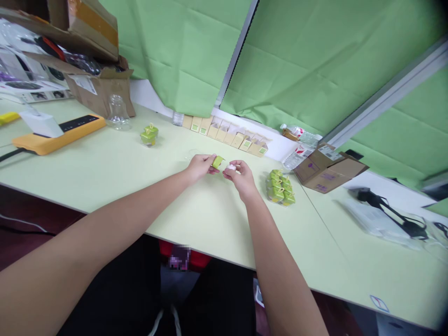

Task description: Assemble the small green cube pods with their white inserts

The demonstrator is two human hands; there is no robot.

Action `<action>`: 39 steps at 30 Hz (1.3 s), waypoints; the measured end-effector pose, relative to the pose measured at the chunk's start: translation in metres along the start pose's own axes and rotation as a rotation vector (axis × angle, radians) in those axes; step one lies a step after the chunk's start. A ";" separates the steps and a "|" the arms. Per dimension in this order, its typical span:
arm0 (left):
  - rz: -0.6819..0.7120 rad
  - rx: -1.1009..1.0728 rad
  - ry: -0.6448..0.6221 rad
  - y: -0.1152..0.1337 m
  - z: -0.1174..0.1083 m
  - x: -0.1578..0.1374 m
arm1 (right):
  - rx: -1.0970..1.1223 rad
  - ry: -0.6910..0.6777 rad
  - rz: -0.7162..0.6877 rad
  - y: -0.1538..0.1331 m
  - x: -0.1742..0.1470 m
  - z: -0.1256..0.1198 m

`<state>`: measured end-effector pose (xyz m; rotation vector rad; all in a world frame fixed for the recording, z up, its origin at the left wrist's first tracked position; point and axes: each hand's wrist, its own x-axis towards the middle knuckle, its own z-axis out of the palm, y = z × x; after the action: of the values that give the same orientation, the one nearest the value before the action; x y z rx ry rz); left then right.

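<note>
My left hand (203, 167) is closed on a small green box (217, 162) above the middle of the table. Just right of it, my right hand (241, 175) pinches a small, pale pinkish-white item (231, 167) whose kind I cannot make out. A narrow gap parts the item from the green box. Beyond my left hand lies a faint clear plastic piece (191, 153). Several green-topped small boxes with yellow loops (281, 187) stand grouped right of my right hand. A smaller group of the same green boxes (149, 134) stands at the left.
A row of small tan boxes (224, 132) lines the table's back edge. To the left are an orange power strip (75, 130), a clear bottle (118, 114) and a cardboard box (101, 91). Plastic bottles (303, 140), another carton (327, 169) and a black cable (392, 212) are at right.
</note>
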<state>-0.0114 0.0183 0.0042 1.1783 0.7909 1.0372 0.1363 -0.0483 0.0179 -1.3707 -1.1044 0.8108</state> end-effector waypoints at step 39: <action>0.006 -0.003 0.009 0.001 -0.002 -0.001 | 0.150 -0.053 0.017 -0.007 -0.008 0.007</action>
<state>-0.0132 0.0183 0.0048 1.1745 0.7927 1.0483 0.1265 -0.0540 0.0232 -1.2406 -1.0522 0.9283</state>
